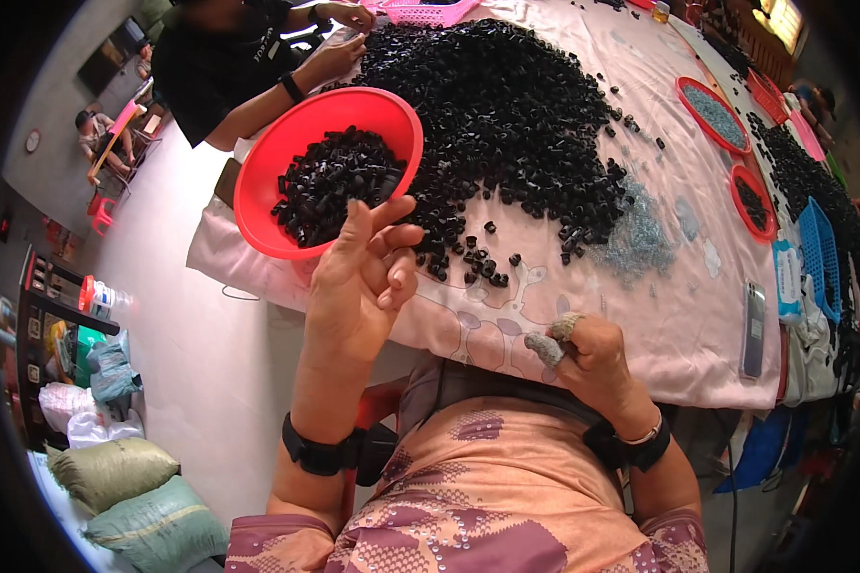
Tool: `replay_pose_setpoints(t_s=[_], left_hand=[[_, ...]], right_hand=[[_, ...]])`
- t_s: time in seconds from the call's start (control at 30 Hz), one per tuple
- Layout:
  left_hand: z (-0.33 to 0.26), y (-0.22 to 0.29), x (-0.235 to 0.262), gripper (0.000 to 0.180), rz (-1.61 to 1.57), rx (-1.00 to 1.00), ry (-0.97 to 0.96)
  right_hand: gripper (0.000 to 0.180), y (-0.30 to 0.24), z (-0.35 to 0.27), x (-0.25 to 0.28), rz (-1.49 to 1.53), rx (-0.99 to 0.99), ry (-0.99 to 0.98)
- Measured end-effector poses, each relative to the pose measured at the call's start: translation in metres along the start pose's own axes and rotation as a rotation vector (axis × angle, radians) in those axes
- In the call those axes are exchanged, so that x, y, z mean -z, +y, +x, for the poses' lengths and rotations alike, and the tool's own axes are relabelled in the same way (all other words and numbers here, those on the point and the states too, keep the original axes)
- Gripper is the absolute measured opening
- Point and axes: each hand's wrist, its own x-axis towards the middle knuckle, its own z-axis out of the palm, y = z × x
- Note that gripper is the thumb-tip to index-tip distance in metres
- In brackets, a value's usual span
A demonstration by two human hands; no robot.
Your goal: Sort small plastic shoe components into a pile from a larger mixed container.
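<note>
My left hand [358, 286] is raised at the near rim of a red bowl [258, 205] partly filled with small black plastic pieces [339, 186]. Its fingers are loosely bent and apart, and nothing shows between them. Over the near table edge, my right hand [592, 358] has its fingers curled in. Grey fabric covers [547, 350] wrap the tips of its thumb and forefinger, which press close together. Whatever might sit between them is too small or hidden to make out. Beyond both hands spreads a big heap of black pieces [506, 115], with a few loose ones nearer me.
A pink patterned cloth [678, 334] covers the table. Small clear pieces [640, 234] lie right of the heap. Farther right are red trays [712, 113], a blue basket [819, 253] and a phone [754, 329]. Another person's hands [339, 53] work at the far left. Sacks [153, 525] stand on the floor.
</note>
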Motion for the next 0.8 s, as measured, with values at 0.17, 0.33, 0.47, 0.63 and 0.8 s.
replay_pose_setpoints(t_s=[0.17,0.33,0.47,0.63,0.8], left_hand=[[-0.014,-0.057,0.006,0.024,0.242,0.316,-0.004],[-0.010,-0.076,0.005,0.021,0.402,0.296,-0.127],[-0.011,-0.080,0.005,0.021,0.390,0.273,-0.138],[-0.009,-0.077,0.007,0.020,0.311,0.281,-0.096],[-0.009,-0.077,0.008,0.020,0.266,0.293,-0.053]], right_hand=[[0.018,-0.015,0.010,0.004,0.007,-0.166,-0.072],[0.015,-0.014,0.024,0.000,0.026,-0.313,-0.090],[0.022,-0.004,0.061,-0.009,-0.179,-0.103,-0.114],[0.025,-0.010,0.087,-0.033,-0.447,-0.095,-0.217],[0.022,-0.006,0.080,-0.037,-0.332,-0.060,-0.102]])
